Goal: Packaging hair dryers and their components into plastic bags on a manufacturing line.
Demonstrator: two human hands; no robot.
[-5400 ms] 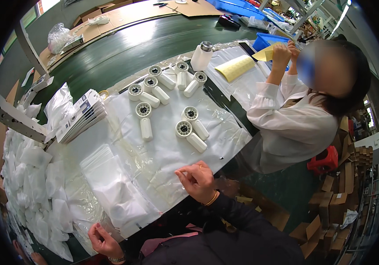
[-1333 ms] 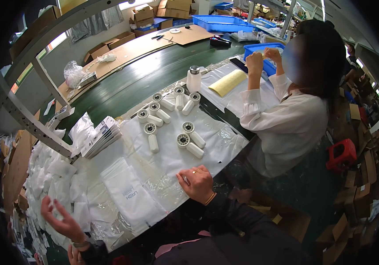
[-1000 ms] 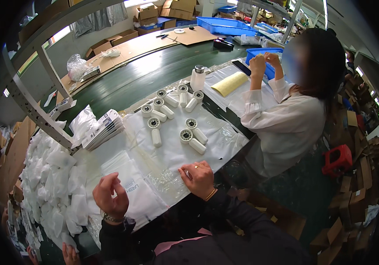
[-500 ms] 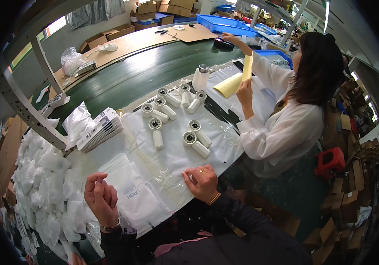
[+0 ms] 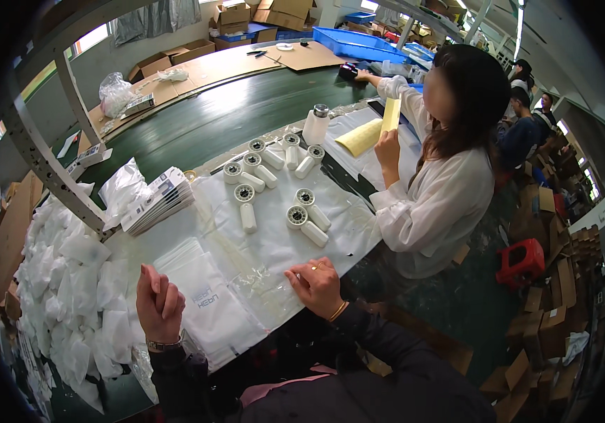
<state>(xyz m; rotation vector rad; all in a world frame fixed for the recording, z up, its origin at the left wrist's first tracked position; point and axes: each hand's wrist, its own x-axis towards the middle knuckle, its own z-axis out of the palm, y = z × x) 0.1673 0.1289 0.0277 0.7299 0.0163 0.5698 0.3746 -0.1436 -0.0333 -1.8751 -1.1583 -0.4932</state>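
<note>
My left hand (image 5: 159, 303) is raised over the left side of a stack of flat white plastic bags (image 5: 200, 282), its fingers loosely curled with nothing seen in them. At the table's front edge rests my right hand (image 5: 316, 285), fingers bent in and holding nothing visible; it lies beside the clear plastic sheeting. Beyond it, several white devices (image 5: 307, 225), each a cylinder handle with a round dark-centred head, lie on the white-covered table (image 5: 344, 243). None of them touches my hands.
White bagged items (image 5: 80, 303) are heaped at left, beside a stack of printed boxes (image 5: 158, 201). A white bottle (image 5: 316, 125) stands near the green belt (image 5: 204, 106). A co-worker (image 5: 436, 176) at right holds a yellow strip (image 5: 391, 114). A red stool (image 5: 520, 263) stands on the floor.
The view has shifted slightly. The co-worker leans left, the outstretched hand now lower beside a dark object over the belt. My hands keep nearly the same pose; the devices lie as before.
</note>
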